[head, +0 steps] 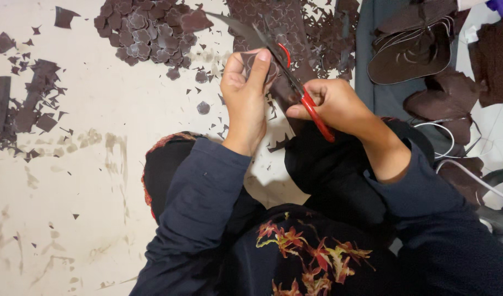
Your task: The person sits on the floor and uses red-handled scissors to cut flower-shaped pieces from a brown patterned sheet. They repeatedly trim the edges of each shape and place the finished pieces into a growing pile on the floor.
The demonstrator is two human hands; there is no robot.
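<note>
Dark sleeves lead up to the left hand (246, 101) pinching a brown cut-out (262, 64), right hand (334, 104) gripping red-handled scissors (295, 82), blades open.

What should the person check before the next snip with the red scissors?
1. Right hand has a firm grip on the red-handled scissors: ok.
2. Left hand holds the dark brown piece at the blades: ok.
3. Left fingers are off the cutting line: cannot tell, they sit very close to the blades.
4. Blades are lined up on the piece's outline: cannot tell, the hand hides it.
5. Pile of cut flower shapes lies apart from the blades: ok.
6. Floor is tidy: not ok, dark scraps are scattered around.
</note>
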